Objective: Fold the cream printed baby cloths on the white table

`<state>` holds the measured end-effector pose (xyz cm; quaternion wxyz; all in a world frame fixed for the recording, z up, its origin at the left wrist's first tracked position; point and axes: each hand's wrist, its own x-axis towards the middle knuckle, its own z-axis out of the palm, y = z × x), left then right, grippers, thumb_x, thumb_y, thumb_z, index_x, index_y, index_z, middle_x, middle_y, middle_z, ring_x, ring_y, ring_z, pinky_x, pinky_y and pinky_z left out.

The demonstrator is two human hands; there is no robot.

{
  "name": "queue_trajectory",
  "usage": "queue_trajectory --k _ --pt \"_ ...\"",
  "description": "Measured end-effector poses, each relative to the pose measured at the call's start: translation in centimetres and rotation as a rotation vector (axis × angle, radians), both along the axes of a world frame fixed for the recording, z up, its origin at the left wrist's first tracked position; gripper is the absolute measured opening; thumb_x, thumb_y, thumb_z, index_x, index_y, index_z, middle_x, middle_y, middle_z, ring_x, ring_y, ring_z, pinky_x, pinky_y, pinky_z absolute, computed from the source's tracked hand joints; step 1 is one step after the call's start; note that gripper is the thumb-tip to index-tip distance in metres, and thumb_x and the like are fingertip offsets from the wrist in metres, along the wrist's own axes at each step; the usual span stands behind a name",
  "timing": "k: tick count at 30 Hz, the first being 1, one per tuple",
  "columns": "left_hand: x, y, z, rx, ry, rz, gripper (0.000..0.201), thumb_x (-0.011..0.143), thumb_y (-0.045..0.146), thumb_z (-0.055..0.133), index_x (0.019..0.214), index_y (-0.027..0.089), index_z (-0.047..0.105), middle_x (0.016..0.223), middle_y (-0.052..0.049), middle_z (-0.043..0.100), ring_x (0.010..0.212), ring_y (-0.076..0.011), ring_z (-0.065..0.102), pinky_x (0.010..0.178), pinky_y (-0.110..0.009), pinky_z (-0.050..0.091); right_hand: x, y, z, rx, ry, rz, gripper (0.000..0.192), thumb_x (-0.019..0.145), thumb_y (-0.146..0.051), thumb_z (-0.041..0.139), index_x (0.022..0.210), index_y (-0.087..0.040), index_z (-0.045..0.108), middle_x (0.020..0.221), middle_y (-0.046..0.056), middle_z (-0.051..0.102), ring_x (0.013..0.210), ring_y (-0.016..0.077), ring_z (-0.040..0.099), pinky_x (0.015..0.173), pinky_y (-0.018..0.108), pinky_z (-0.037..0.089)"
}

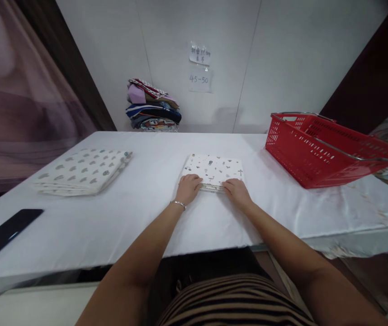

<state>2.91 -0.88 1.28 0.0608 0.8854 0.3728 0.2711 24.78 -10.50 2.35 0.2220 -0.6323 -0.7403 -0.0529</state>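
Observation:
A folded white cloth with small printed figures (214,170) lies in the middle of the white-covered table (139,213). My left hand (187,188), with a bracelet on the wrist, grips the cloth's near left edge. At the near right edge, my right hand (236,192) holds the same cloth. Both hands have their fingers curled over the folded edge.
A second folded cloth with grey patterns (82,171) lies at the left. A dark phone (4,233) rests near the left front edge. A red plastic basket (326,147) stands at the right. A pile of folded clothes (153,106) sits against the back wall.

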Motion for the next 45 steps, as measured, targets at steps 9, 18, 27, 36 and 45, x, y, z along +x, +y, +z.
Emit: queue_trajectory --k 9,18,27,36,45 --pt "-0.6 0.1 -0.9 0.053 -0.032 -0.018 0.023 0.088 0.029 0.048 0.100 0.025 0.067 0.101 -0.006 0.064 0.097 -0.0211 0.053 0.088 -0.039 0.040 -0.4 0.2 -2.1 0.086 0.071 -0.001 0.026 0.092 -0.024 0.043 0.099 -0.021 0.068 0.099 0.007 0.064 0.093 0.0211 0.051 0.080 0.034 0.039" --pt "-0.7 0.0 -1.1 0.091 -0.064 -0.002 0.023 0.089 0.028 0.046 0.098 0.026 0.068 0.093 -0.006 0.062 0.091 -0.0206 0.052 0.083 -0.039 0.043 -1.9 0.9 -0.7 0.071 0.038 -0.017 0.024 0.091 -0.025 0.045 0.102 -0.022 0.066 0.097 0.008 0.062 0.091 0.0219 0.052 0.078 0.034 0.039" --pt "-0.6 0.0 -1.2 0.043 -0.060 0.010 0.024 0.090 0.030 0.045 0.097 0.023 0.066 0.094 -0.006 0.063 0.091 -0.0199 0.052 0.084 -0.037 0.042 -1.4 0.9 -2.0 0.125 0.139 0.019 0.028 0.093 -0.026 0.042 0.098 -0.019 0.068 0.093 0.008 0.064 0.088 0.0213 0.052 0.078 0.033 0.038" --pt "-0.4 0.0 -1.3 0.007 -0.060 0.014 0.025 0.091 0.027 0.042 0.097 0.021 0.065 0.095 -0.005 0.064 0.091 -0.0196 0.052 0.087 -0.036 0.040 -1.2 0.9 -1.7 0.051 0.200 -0.004 0.028 0.092 -0.026 0.040 0.099 -0.020 0.068 0.095 0.007 0.064 0.091 0.0208 0.052 0.082 0.033 0.038" --pt "-0.5 -0.1 -1.8 0.156 -0.176 0.012 0.022 0.088 0.016 0.041 0.098 0.019 0.061 0.109 -0.008 0.059 0.102 -0.0192 0.051 0.089 -0.037 0.042 -1.2 0.9 -1.2 0.047 0.162 -0.007 0.026 0.092 -0.021 0.040 0.099 -0.019 0.065 0.094 0.006 0.064 0.090 0.0204 0.053 0.081 0.032 0.039"
